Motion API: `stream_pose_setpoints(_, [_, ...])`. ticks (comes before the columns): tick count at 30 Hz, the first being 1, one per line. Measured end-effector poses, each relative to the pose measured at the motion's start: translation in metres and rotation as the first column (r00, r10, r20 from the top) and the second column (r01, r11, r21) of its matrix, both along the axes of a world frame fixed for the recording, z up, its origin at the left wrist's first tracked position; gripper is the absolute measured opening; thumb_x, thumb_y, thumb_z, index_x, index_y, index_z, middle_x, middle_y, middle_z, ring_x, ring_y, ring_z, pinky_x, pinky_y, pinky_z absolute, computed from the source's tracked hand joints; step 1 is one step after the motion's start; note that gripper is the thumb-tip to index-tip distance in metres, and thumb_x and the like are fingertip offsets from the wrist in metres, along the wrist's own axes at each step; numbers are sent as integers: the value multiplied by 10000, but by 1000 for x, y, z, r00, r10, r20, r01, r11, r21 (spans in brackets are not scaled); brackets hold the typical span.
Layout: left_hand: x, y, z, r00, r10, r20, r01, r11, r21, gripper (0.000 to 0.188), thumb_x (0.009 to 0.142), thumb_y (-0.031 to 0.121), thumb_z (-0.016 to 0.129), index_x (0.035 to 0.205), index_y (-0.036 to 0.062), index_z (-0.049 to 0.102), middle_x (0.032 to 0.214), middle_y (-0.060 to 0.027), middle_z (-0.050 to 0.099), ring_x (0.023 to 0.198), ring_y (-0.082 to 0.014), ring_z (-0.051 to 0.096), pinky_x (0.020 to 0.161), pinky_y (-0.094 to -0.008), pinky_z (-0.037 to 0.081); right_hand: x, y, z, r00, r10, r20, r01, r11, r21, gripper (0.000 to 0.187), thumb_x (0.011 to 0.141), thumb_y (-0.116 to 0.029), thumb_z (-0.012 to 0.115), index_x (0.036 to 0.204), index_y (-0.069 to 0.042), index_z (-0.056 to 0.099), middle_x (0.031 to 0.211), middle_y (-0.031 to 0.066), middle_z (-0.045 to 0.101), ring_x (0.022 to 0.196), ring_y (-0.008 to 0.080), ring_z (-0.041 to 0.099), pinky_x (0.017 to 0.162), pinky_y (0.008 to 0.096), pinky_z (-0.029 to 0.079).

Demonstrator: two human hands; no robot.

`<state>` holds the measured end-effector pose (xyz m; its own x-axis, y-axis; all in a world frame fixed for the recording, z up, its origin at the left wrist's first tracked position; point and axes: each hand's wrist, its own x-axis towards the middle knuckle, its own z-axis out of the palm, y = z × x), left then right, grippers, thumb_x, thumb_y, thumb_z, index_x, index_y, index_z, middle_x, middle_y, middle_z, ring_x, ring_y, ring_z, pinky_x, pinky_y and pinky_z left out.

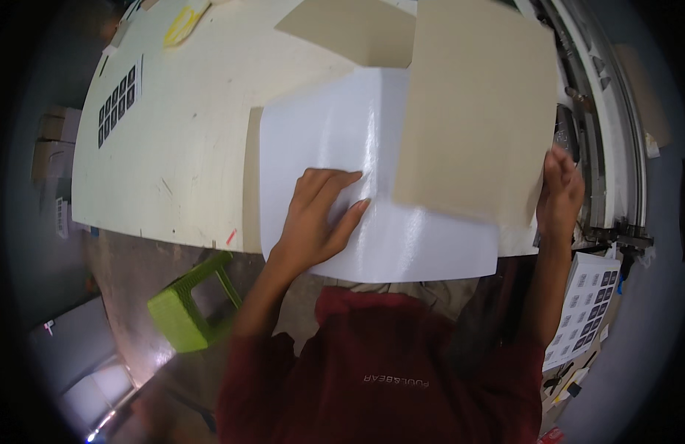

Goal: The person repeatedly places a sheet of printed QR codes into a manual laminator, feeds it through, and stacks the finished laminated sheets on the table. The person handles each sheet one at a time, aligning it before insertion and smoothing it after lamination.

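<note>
A glossy white sheet (320, 140) lies before me, its near edge reaching past the table's front edge. My left hand (316, 214) rests over its middle, thumb apart from the curved fingers, holding nothing. At the right, my right hand (561, 192) grips the right edge of a large beige sheet (475, 111), which covers the right part of the white one. Part of that grip is hidden by the fingers. A second beige sheet (350, 33) lies beyond the white sheet, and a beige strip (252, 177) shows along the white sheet's left side.
The pale table (187, 148) carries a sheet of dark labels (118, 107) and a yellow item (182, 26). Metal rails (631, 140) run along the right. A green stool (183, 314) stands below the front edge at left; printed sheets (579, 311) lie at lower right.
</note>
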<state>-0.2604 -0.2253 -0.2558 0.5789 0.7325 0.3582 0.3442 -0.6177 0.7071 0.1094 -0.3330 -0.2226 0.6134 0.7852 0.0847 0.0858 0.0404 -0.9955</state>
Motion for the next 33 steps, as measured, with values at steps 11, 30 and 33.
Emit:
stream_pose_setpoints(11, [-1, -19, -3, 971, -82, -223, 98, 993, 63, 755, 709, 458, 858, 1275, 38, 589, 1182, -122, 567, 1058, -309, 513, 905, -425, 409, -50, -66, -29, 992, 43, -121, -71, 968, -240, 276, 1021, -101, 572, 1206, 102, 586, 1076, 113, 702, 938, 106, 648, 890, 238, 488])
stream_pose_setpoints(30, [0, -23, -4, 966, -82, -246, 102, 992, 68, 679, 754, 439, 820, 1305, 94, 623, 1186, -112, 564, 1070, -294, 504, 917, -419, 381, -49, -60, -38, 997, 54, -53, -66, 961, -269, 272, 1023, -112, 580, 1200, 94, 596, 1060, 98, 709, 928, 86, 643, 861, 222, 491])
stream_pose_setpoints(33, [1, -24, -4, 963, -82, -257, 104, 992, 74, 640, 767, 440, 808, 1293, 116, 646, 1186, -110, 564, 1078, -290, 500, 917, -418, 377, -48, -60, -38, 996, 66, -61, -81, 959, -272, 270, 1022, -104, 578, 1202, 97, 594, 1052, 95, 709, 925, 86, 642, 856, 223, 492])
